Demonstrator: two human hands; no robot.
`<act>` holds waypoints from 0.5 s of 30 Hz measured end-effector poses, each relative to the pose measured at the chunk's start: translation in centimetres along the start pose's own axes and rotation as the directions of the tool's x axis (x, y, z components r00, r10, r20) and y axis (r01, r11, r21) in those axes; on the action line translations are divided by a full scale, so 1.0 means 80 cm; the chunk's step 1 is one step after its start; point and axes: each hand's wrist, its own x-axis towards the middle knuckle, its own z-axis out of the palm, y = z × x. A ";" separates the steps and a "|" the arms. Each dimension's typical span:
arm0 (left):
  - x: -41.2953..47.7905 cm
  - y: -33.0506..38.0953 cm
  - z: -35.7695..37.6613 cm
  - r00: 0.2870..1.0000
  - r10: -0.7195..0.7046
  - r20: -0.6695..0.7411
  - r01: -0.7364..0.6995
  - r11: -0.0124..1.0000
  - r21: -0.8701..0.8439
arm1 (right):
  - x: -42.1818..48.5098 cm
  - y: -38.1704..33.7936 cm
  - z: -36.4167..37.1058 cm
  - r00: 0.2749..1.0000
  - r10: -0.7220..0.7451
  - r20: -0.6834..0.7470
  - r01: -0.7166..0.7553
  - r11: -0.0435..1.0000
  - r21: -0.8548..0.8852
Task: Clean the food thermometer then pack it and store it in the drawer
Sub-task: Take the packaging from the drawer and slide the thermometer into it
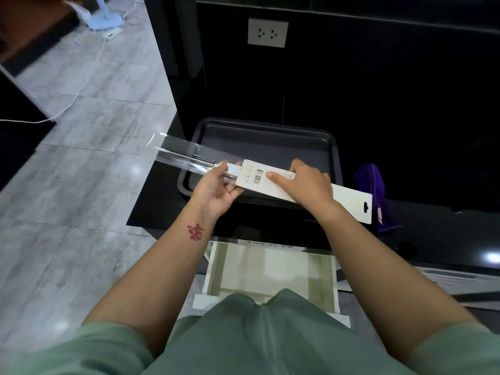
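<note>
Holding package over black counter (162,207), both hands are working at centre. Left hand (216,185) is curling fingers round clear plastic sleeve (186,155), which is pointing to 10 o'clock. Right hand (305,182) is gripping white backing card (349,197), thumb pressing beside barcode; card is running to 4 o'clock. Food thermometer (189,161) is showing only as thin pale rod inside sleeve, blurred. Dark baking tray (259,124) is lying under hands. Purple cloth (373,185) is lying at 3 o'clock. White drawer (211,269) is standing open at 6 o'clock.
</note>
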 end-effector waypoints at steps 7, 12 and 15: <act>-0.005 -0.031 0.006 0.994 -0.087 0.059 0.088 0.996 -0.013 | 0.005 -0.003 0.004 0.992 0.014 0.122 -0.019 0.999 0.036; -0.007 -0.043 0.010 0.990 -0.122 0.074 0.122 0.993 0.010 | 0.008 0.004 0.004 0.975 -0.028 0.222 -0.006 0.988 0.155; -0.010 -0.048 0.017 0.986 -0.144 0.089 0.141 0.989 0.033 | 0.010 0.003 0.006 0.973 -0.033 0.229 -0.023 0.971 0.237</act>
